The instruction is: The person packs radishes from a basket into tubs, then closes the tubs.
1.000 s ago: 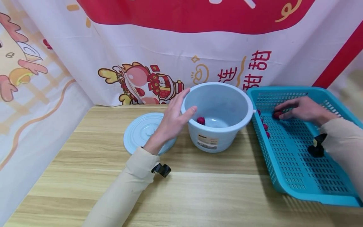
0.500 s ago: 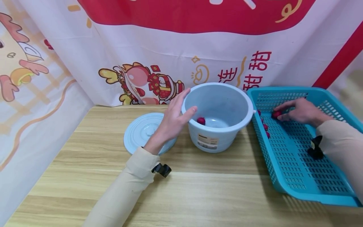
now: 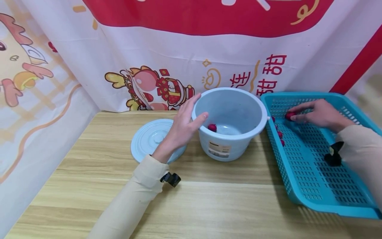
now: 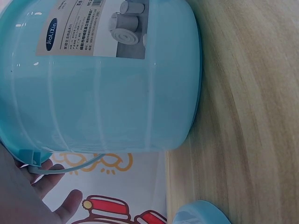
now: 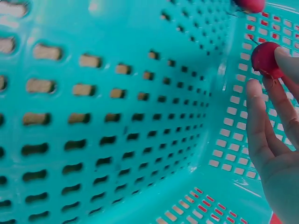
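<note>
A pale blue bucket [image 3: 235, 146] stands upright with one red radish [image 3: 212, 127] on its bottom. My left hand [image 3: 183, 127] holds its left rim, thumb over the edge and fingers outside; in the left wrist view those fingers [image 4: 49, 184] lie beside the bucket's thin handle [image 4: 65, 171]. Over the far left corner of the turquoise basket [image 3: 310, 177], my right hand [image 3: 320, 114] pinches a radish [image 5: 266, 59] between thumb and fingers. Several other radishes [image 3: 280, 134] lie along the basket's left wall.
A round pale blue lid [image 3: 149, 136] lies on the wooden table [image 3: 226, 205] left of the bucket, partly behind my left forearm. A printed cloth [image 3: 167, 46] hangs behind the table. The basket stands close to the bucket's right side.
The radish at my right fingertips has shifted slightly up and left, toward the basket's far left corner. My left hand and the bucket have stayed put.
</note>
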The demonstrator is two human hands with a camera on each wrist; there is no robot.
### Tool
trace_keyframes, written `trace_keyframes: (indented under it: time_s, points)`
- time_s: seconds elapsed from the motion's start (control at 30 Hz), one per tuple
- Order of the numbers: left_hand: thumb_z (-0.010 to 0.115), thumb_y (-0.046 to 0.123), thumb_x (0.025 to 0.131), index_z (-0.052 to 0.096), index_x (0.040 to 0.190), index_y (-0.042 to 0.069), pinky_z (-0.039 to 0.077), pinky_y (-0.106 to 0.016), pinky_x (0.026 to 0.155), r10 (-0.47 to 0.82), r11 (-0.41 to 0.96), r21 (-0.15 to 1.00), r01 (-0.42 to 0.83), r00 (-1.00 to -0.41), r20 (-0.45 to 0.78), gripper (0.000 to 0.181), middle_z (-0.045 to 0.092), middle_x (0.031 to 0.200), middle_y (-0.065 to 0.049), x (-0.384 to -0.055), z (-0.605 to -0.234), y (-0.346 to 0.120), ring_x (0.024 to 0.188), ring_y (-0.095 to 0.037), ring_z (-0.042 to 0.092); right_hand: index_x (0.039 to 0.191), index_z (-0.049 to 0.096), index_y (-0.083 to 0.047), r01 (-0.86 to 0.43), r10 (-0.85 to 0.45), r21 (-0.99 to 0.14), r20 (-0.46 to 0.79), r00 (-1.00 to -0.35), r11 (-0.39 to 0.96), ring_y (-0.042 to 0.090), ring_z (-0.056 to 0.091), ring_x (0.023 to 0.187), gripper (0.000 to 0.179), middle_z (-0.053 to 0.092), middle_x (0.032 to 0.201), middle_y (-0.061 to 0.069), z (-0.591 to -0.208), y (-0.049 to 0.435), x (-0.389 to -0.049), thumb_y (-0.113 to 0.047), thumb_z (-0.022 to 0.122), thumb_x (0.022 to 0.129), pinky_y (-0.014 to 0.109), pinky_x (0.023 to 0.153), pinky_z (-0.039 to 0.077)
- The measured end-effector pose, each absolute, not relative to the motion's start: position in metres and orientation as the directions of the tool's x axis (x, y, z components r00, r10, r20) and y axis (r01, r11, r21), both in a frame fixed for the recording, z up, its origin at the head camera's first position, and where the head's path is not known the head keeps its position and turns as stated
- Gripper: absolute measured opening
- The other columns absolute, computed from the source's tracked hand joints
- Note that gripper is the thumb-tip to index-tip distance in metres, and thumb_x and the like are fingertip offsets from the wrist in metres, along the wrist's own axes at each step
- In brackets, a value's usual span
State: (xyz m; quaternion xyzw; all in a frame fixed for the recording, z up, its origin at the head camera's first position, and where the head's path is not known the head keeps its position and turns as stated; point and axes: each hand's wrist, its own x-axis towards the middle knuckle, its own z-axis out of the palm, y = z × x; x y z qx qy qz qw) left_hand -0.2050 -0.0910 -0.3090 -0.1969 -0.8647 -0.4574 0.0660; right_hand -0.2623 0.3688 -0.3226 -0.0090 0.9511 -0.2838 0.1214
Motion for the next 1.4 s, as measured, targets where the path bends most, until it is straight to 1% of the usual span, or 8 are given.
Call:
trace_keyframes:
  time_s: [0.07,0.27,0.47,0.57,0.73,0.97,1.2,1.4]
  points:
    - [0.052,0.052,0.100,0.028,0.169,0.023,0.041,-0.063,0.120,0.281,0.506,0.764,0.401,-0.914,0.293,0.078,0.030,0.175,-0.001,-0.205,-0.309,-0.090,0.157,-0.026,0.032,0.153,0.055,-0.005,0.061,-0.086,-0.561,-0.232,-0.969,0.826,0.050,0.050,0.125,0.068,0.048,0.152,0.034,-0.319,0.369,-0.261,-0.044,0.071,0.100,0.052,0.082,0.061]
    - [0.052,0.052,0.100,0.028,0.169,0.023,0.042,-0.062,0.120,0.280,0.508,0.764,0.398,-0.915,0.291,0.078,0.029,0.175,-0.002,-0.204,-0.309,-0.090,0.156,-0.026,0.032,0.156,0.052,-0.011,0.081,-0.064,-0.625,-0.207,-0.976,0.777,0.047,0.057,0.126,0.079,0.048,0.155,0.029,-0.309,0.363,-0.260,-0.057,0.072,0.095,0.047,0.084,0.064]
    - [0.052,0.051,0.100,0.028,0.169,0.022,0.042,-0.062,0.120,0.276,0.506,0.765,0.399,-0.915,0.294,0.078,0.030,0.175,-0.002,-0.204,-0.308,-0.089,0.156,-0.026,0.033,0.159,0.049,-0.017,0.075,-0.047,-0.644,-0.170,-0.984,0.762,0.050,0.041,0.139,0.085,0.045,0.159,0.027,-0.297,0.355,-0.258,-0.063,0.072,0.092,0.048,0.083,0.064]
    - [0.052,0.051,0.100,0.028,0.169,0.022,0.042,-0.061,0.120,0.278,0.504,0.766,0.399,-0.915,0.293,0.078,0.030,0.175,-0.002,-0.204,-0.308,-0.089,0.156,-0.026,0.033,0.159,0.050,-0.019,0.061,-0.029,-0.650,-0.126,-0.992,0.757,0.049,0.038,0.142,0.083,0.047,0.159,0.025,-0.294,0.351,-0.257,-0.063,0.073,0.091,0.043,0.079,0.064]
    - [0.052,0.051,0.100,0.028,0.169,0.022,0.042,-0.062,0.120,0.277,0.504,0.766,0.399,-0.915,0.294,0.078,0.031,0.174,-0.002,-0.203,-0.308,-0.090,0.155,-0.027,0.033,0.155,0.056,-0.024,0.038,0.010,-0.665,-0.047,-0.999,0.746,0.043,0.041,0.138,0.078,0.051,0.155,0.020,-0.287,0.341,-0.256,-0.065,0.073,0.090,0.030,0.071,0.058]
    - [0.052,0.051,0.100,0.028,0.169,0.021,0.042,-0.062,0.120,0.277,0.501,0.768,0.399,-0.915,0.294,0.078,0.031,0.174,-0.002,-0.204,-0.309,-0.090,0.155,-0.027,0.033,0.152,0.060,-0.028,-0.010,-0.004,-0.682,0.011,-1.000,0.731,0.036,0.046,0.135,0.071,0.056,0.152,0.014,-0.274,0.326,-0.252,-0.061,0.074,0.091,0.025,0.069,0.059]
    - [0.052,0.051,0.101,0.028,0.169,0.022,0.042,-0.062,0.120,0.279,0.500,0.768,0.399,-0.914,0.293,0.078,0.031,0.174,-0.002,-0.205,-0.309,-0.090,0.156,-0.027,0.033,0.153,0.059,-0.030,-0.029,-0.013,-0.704,0.028,-1.000,0.709,0.024,0.053,0.128,0.071,0.063,0.146,0.004,-0.261,0.311,-0.247,-0.060,0.074,0.091,0.020,0.070,0.059]
    - [0.052,0.051,0.101,0.028,0.169,0.023,0.042,-0.061,0.120,0.280,0.505,0.766,0.398,-0.915,0.291,0.077,0.030,0.174,-0.002,-0.204,-0.309,-0.090,0.156,-0.026,0.033,0.152,0.060,-0.032,-0.051,-0.024,-0.722,0.047,-0.999,0.690,0.020,0.055,0.127,0.070,0.061,0.152,0.004,-0.252,0.298,-0.244,-0.061,0.073,0.090,0.016,0.072,0.057]
